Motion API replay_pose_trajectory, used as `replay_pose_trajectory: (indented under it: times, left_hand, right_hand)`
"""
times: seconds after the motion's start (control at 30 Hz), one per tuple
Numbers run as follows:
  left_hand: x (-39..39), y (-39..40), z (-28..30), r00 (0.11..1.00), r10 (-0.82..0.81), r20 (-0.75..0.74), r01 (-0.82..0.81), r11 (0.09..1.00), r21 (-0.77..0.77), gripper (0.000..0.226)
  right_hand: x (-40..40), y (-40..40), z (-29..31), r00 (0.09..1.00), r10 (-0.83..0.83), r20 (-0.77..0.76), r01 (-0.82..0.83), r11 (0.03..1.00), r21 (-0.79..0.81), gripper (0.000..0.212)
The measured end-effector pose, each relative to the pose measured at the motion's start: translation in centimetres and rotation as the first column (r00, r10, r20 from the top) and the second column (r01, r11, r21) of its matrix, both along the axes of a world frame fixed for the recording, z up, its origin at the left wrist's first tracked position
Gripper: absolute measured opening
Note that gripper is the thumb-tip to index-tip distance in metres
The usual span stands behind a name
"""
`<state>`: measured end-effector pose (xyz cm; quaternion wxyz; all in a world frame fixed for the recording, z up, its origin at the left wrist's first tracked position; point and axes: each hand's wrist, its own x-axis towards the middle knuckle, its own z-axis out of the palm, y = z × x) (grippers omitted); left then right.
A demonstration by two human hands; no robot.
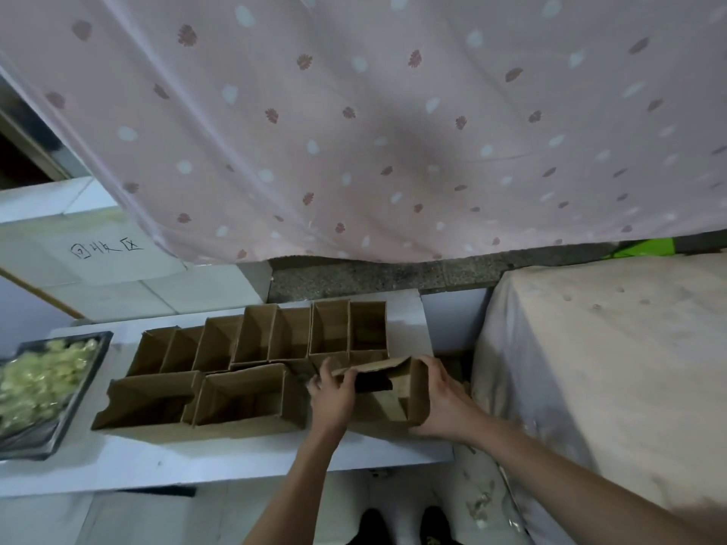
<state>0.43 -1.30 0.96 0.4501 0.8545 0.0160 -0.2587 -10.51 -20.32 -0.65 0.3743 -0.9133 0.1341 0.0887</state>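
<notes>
A small brown cardboard box [387, 403] sits at the right end of a low white board [220, 462], its top open and dark inside. My left hand [332, 395] grips the box's left wall and top flap, fingers curled over the edge. Around its right side wraps my right hand [442, 399], thumb on the top rim. To the left stand two more open boxes [244, 403] in the front row and several open boxes [275, 336] in a back row, all touching side by side.
A dark tray [74, 403] of pale yellow-green pieces lies at the left edge of the board. A cloth-covered block [613, 371] rises close on the right. A pink dotted curtain [373, 120] hangs behind. Scraps litter the floor [480, 501] near my shoes.
</notes>
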Motion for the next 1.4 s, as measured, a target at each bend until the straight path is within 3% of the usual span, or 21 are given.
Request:
replay_pose_trajectory:
  times: [0.13,0.3,0.5,0.6,0.7,0.77,0.9,0.97,1.0,1.1,1.13,1.27,1.4]
  left_hand:
    - [1.0,1.0,-0.6,0.997,0.030,-0.067,-0.020,0.991,0.134,0.073]
    - [2.2,1.2,-1.4,0.949,0.077,-0.305,-0.080,0.997,0.003,0.080]
    - [3.8,1.9,-0.7,0.893,-0.073,-0.443,0.061,0.997,-0.040,0.070]
    - [4.9,2.9,-0.4,0.876,-0.121,-0.466,0.121,0.992,-0.030,0.066]
    - [5.4,3.1,-0.4,0.846,-0.159,-0.509,0.182,0.983,-0.004,0.048]
    - [5.5,3.1,-0.6,0.849,-0.191,-0.493,0.256,0.965,0.066,0.039]
    - [5.5,2.5,-1.4,0.871,-0.190,-0.452,0.260,0.961,0.098,0.035]
    - [5.3,2.0,-1.7,0.884,-0.218,-0.414,0.270,0.960,0.071,0.035]
    - [5.1,1.7,-1.8,0.890,-0.243,-0.385,0.287,0.956,0.059,0.033]
    - [4.6,0.6,-1.6,0.884,-0.346,-0.314,0.391,0.916,0.090,0.029]
    - [4.5,0.4,-1.6,0.873,-0.365,-0.325,0.418,0.902,0.111,0.032]
    - [4.7,0.6,-2.1,0.825,-0.296,-0.481,0.394,0.912,0.115,0.060]
    - [4.6,0.8,-3.3,0.864,-0.281,-0.417,0.365,0.921,0.137,0.076]
  right_hand:
    - [-0.7,0.7,-1.2,0.995,-0.080,-0.059,0.085,0.991,0.102,0.129]
    - [-0.4,0.5,-2.4,0.986,-0.073,-0.151,0.095,0.984,0.150,0.141]
    - [1.0,-1.0,-1.5,0.917,-0.059,-0.395,0.094,0.993,0.071,0.150]
    - [1.5,-1.0,-0.8,0.874,-0.043,-0.484,0.071,0.997,0.041,0.144]
    - [1.6,-1.1,-0.5,0.842,-0.080,-0.534,0.124,0.991,0.047,0.117]
    - [1.8,-1.6,-0.5,0.844,-0.079,-0.530,0.189,0.970,0.155,0.091]
    - [2.3,-2.8,-0.2,0.801,-0.209,-0.561,0.436,0.845,0.309,0.037]
    - [2.7,-2.8,0.2,0.757,-0.310,-0.576,0.548,0.781,0.300,0.012]
    - [2.9,-2.6,0.6,0.748,-0.303,-0.590,0.558,0.768,0.314,0.009]
    - [3.8,-1.4,0.3,0.738,-0.319,-0.595,0.531,0.818,0.220,0.071]
    - [4.0,-0.7,0.3,0.737,-0.356,-0.575,0.537,0.825,0.177,0.082]
    - [4.2,1.4,-0.4,0.742,-0.367,-0.561,0.481,0.874,0.065,0.091]
    - [3.5,1.4,-0.3,0.720,-0.326,-0.613,0.491,0.863,0.117,0.121]
